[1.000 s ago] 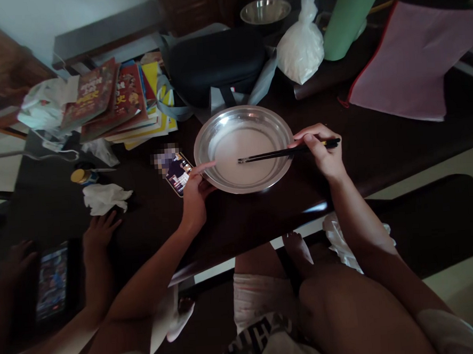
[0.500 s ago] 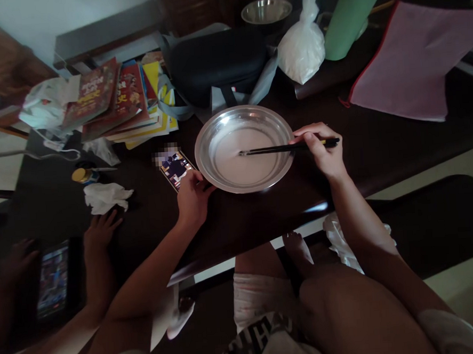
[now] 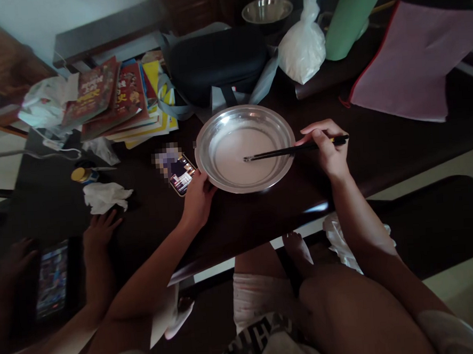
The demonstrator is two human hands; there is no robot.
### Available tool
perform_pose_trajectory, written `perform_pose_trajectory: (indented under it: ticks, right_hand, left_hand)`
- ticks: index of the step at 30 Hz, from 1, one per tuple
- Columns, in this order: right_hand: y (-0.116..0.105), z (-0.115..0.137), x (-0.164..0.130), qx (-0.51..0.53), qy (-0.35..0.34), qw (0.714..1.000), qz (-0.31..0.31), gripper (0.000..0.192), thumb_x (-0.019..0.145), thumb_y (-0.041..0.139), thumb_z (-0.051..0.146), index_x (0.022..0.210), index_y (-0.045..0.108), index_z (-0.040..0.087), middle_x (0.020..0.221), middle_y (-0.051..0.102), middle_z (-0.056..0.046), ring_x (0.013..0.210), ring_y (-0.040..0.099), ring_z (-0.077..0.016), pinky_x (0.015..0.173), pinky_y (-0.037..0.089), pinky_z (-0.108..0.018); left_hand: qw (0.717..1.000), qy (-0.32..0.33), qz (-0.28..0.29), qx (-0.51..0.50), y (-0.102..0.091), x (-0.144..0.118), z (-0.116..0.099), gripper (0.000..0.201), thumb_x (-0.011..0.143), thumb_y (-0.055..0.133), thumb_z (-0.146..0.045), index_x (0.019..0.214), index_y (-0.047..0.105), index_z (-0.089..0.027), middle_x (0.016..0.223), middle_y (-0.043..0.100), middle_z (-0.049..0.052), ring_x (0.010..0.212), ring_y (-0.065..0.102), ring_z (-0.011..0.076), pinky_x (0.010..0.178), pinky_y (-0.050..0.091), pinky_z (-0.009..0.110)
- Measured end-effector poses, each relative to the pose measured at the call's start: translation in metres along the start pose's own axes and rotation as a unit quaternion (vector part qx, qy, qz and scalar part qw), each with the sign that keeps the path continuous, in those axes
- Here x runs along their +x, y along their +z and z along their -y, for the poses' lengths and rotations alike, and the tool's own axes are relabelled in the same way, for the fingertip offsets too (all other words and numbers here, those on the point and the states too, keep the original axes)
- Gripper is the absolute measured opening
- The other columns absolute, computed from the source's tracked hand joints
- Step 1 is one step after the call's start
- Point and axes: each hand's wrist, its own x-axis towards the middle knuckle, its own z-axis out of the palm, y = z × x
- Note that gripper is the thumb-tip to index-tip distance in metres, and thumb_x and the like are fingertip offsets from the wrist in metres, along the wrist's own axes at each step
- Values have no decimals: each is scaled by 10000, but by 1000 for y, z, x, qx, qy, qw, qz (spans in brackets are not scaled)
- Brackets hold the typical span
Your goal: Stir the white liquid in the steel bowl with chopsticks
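Chopsticks (image 3: 281,152): tips have shifted slightly nearer the person, within the pale liquid (image 3: 238,142).
Right hand (image 3: 328,147): holds the chopsticks, drawn a little outward.
Left hand (image 3: 198,200): covers less of the phone (image 3: 182,175), touches the bowl's rim; cannot tell how closed.
Metal bowl (image 3: 249,188): on the counter (image 3: 255,213), apparently steadied for stirring.

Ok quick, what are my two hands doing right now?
Left hand: at the left rim of the metal bowl; grip cannot be told.
Right hand: closed, holding black chopsticks.
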Motion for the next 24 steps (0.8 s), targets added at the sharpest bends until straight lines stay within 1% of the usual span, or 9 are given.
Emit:
perform_pose_trajectory:
  ticks: [4, 7, 10, 12, 15, 17, 20, 22, 24]
  right_hand:
    - [0, -1, 0, -38, -4, 998, 55, 227, 887, 600, 459, 925, 726, 274, 787, 741, 6, 784, 733, -172, 774, 583, -351]
    - [-1, -3, 2, -60, -12, 998, -2, 246, 893, 581, 478, 925, 722, 279, 773, 733, 10, 791, 727, -174, 799, 578, -362]
    - [-2, -5, 2, -19, -7, 999, -36, 257, 905, 560, 480, 912, 713, 275, 685, 698, 27, 670, 714, -156, 685, 575, -326]
    - [-1, -3, 2, -5, -3, 1000, 7, 247, 904, 571, 464, 914, 720, 268, 699, 709, 23, 669, 717, -152, 669, 570, -313]
    - [0, -1, 1, -33, -13, 998, 57, 230, 890, 602, 451, 931, 732, 266, 786, 743, 6, 775, 731, -163, 765, 574, -335]
    - [0, -1, 1, -47, -20, 998, 30, 243, 888, 600, 465, 934, 731, 266, 788, 744, 5, 793, 730, -168, 792, 574, -347]
    - [-1, -2, 2, -22, -15, 999, -19, 257, 895, 583, 478, 903, 723, 263, 713, 721, 17, 699, 725, -160, 707, 579, -330]
    - [-1, -2, 2, -10, -9, 1000, 6, 247, 896, 585, 469, 900, 723, 264, 703, 722, 18, 682, 722, -159, 686, 577, -325]
    - [-1, -1, 1, -26, -13, 998, 49, 238, 890, 596, 463, 918, 729, 268, 747, 743, 11, 743, 727, -166, 739, 579, -339]
  left_hand:
    - [1000, 8, 10, 21, -3, 1, 1, 130, 838, 539, -295, 927, 602, -224, 1045, 658, 41, 1075, 622, 225, 910, 557, 400]
    - [1000, 10, 9, 19, -4, 1, 1, 139, 832, 537, -293, 930, 610, -227, 1058, 658, 46, 1069, 621, 233, 917, 554, 418]
    - [1000, 9, 10, 24, -4, 2, 0, 156, 818, 542, -288, 941, 611, -221, 1052, 660, 50, 1030, 628, 225, 905, 555, 410]
    - [1000, 6, 5, 23, -4, 2, 0, 155, 810, 549, -283, 936, 607, -215, 1039, 660, 50, 1011, 629, 218, 895, 556, 400]
    - [1000, 3, -6, 17, -4, 3, 1, 153, 805, 552, -278, 936, 599, -215, 1015, 659, 47, 994, 631, 214, 882, 557, 394]
    - [1000, 5, -8, 20, -5, 3, 1, 157, 808, 553, -280, 945, 597, -217, 1023, 660, 50, 991, 632, 216, 880, 556, 396]
    - [1000, 8, -6, 27, -5, 3, 2, 168, 816, 551, -293, 960, 595, -217, 1052, 658, 56, 1001, 633, 219, 885, 553, 400]
    - [999, 7, -8, 30, -5, 3, 2, 179, 818, 553, -300, 972, 595, -217, 1050, 657, 57, 1002, 634, 220, 886, 551, 401]
    - [999, 8, -10, 30, -5, 3, 2, 188, 817, 558, -299, 981, 597, -216, 1040, 657, 54, 1001, 636, 219, 889, 549, 398]
